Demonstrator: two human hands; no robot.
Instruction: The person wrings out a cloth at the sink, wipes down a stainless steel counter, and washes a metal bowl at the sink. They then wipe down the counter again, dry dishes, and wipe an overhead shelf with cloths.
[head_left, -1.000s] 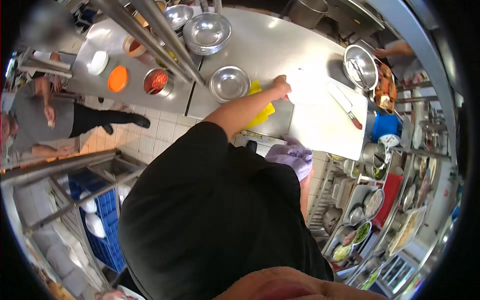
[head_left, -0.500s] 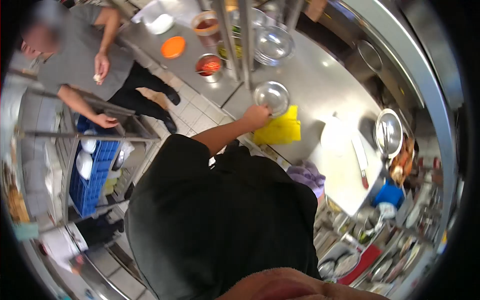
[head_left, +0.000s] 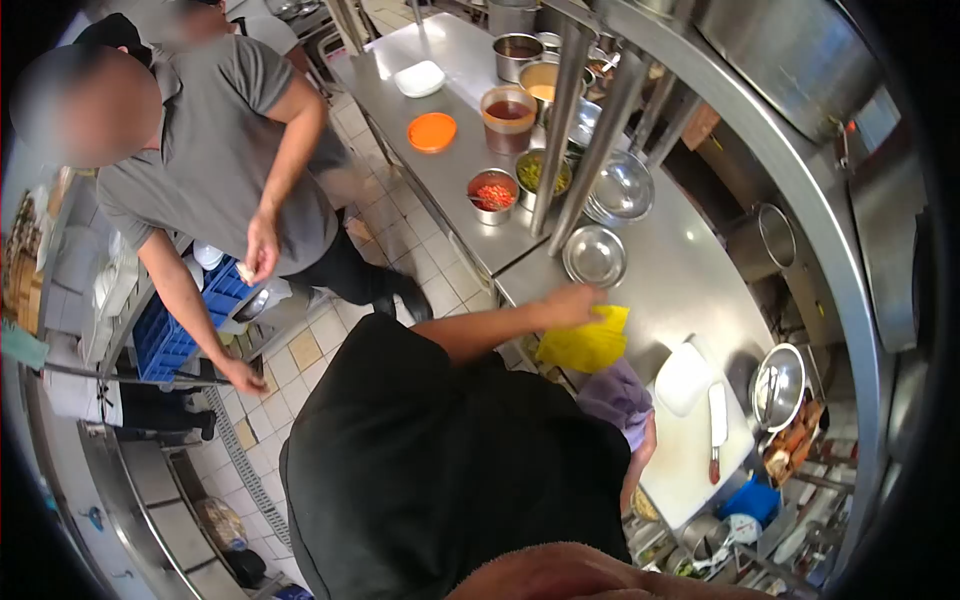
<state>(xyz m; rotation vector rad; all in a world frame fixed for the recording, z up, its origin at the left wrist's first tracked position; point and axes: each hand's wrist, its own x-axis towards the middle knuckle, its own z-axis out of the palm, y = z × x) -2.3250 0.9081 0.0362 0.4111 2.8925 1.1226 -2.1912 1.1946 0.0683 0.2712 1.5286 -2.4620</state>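
My left hand (head_left: 572, 306) reaches over the counter, between a shallow metal bowl (head_left: 594, 257) and a yellow cloth (head_left: 590, 342). It overlaps the cloth's upper edge and lies close to the bowl's near rim. Motion smears the fingers, so their grip cannot be made out. Lower down, part of my right hand (head_left: 643, 458) shows against a crumpled purple cloth (head_left: 614, 398); most of its fingers are hidden. To the right of that cloth is a white cutting board (head_left: 672, 478), bearing a white dish (head_left: 684, 380) and a red-handled knife (head_left: 717, 415).
A tub of dark red sauce (head_left: 508, 122), a pot of chopped red pieces (head_left: 493, 197) and stacked clear bowls (head_left: 622, 188) stand by metal posts (head_left: 590, 130). A metal bowl with tongs (head_left: 778, 385) sits right. A co-worker (head_left: 220, 150) stands left, near blue crates (head_left: 165, 335).
My left hand has come away from the bowl's rim toward the yellow cloth, whose shape has shifted. My right hand has come into view by the purple cloth. The view has turned; the co-worker appears nearer.
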